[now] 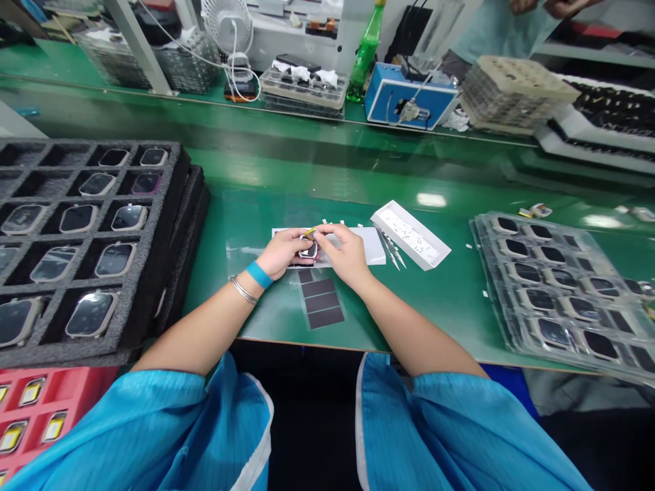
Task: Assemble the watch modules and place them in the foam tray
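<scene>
A small silver-rimmed smartwatch case (308,251) is held between both hands over the middle of the green bench. My left hand (280,252) is closed on it from the left, with a blue band and metal bangles at that wrist. From the right, the thumb and forefinger of my right hand (345,254) pinch at a small yellow piece (310,232) along the case's upper edge; my fingers partly hide both parts. Under the hands lies a white sheet (376,250). Nearer me is a clear sheet with dark rectangular stickers (322,302).
Tweezers (391,251) lie beside a white box lid (412,235) holding tiny pieces. Stacked foam trays (177,204) of watches stand left, above a red tray (76,395). Clear plastic trays (491,286) of watch parts sit right. A fan, green bottle (366,51) and blue box (381,95) line the back.
</scene>
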The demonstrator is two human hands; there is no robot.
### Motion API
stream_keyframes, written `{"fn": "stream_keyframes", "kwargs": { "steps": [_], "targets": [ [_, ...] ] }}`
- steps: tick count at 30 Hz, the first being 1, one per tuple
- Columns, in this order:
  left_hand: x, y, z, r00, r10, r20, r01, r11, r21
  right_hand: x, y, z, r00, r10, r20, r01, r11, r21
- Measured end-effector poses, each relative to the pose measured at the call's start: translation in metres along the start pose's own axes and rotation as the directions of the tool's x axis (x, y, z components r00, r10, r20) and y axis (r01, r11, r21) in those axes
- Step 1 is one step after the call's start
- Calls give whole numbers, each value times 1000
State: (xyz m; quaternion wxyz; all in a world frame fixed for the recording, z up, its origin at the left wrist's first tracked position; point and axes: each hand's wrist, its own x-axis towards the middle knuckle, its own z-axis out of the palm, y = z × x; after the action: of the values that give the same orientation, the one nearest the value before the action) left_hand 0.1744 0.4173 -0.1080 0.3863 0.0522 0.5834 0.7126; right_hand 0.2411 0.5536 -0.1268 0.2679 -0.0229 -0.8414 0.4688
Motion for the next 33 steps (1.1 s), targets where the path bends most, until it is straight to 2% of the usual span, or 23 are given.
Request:
{"fn": "stream_keyframes", "kwargs": {
  "steps": [2,6,9,12,15,18,21,23,25,33],
  "targets": [
    [1,1,-1,1000,-4,4,4,999,-49,-1,0,0,996,-86,17,87,992,-92],
    [2,3,-5,996,-68,65,83,958,-276,0,-2,-2,963,-249,100,268,919,-290],
    [4,3,-8,995,-78,70,98,930,-354,1,0,-4,945,-279,173,324,877,-355],
    [5,2,-9,998,-32,55,48,941,-335,2,2,-5,943,-254,217,315,892,-326],
    [5,0,-9,998,17,65,3,954,-301,4,5,-5,961,-215,176,251,944,-214],
    [5,-2,-10,994,75,77,-53,967,-247,5,10,-5,989,-57,139,58,998,-3],
    [4,-3,-11,988,120,102,-98,976,-194,7,16,-4,949,120,293,-204,939,276],
    [4,-3,-11,983,137,122,-116,979,-168,6,17,-3,910,153,385,-308,871,383],
    [3,-3,-10,980,152,130,-133,980,-147,5,16,-1,903,160,399,-336,841,423],
    [1,-3,-10,970,206,129,-195,977,-92,-1,5,4,937,171,305,-300,842,449]
  ]
}}
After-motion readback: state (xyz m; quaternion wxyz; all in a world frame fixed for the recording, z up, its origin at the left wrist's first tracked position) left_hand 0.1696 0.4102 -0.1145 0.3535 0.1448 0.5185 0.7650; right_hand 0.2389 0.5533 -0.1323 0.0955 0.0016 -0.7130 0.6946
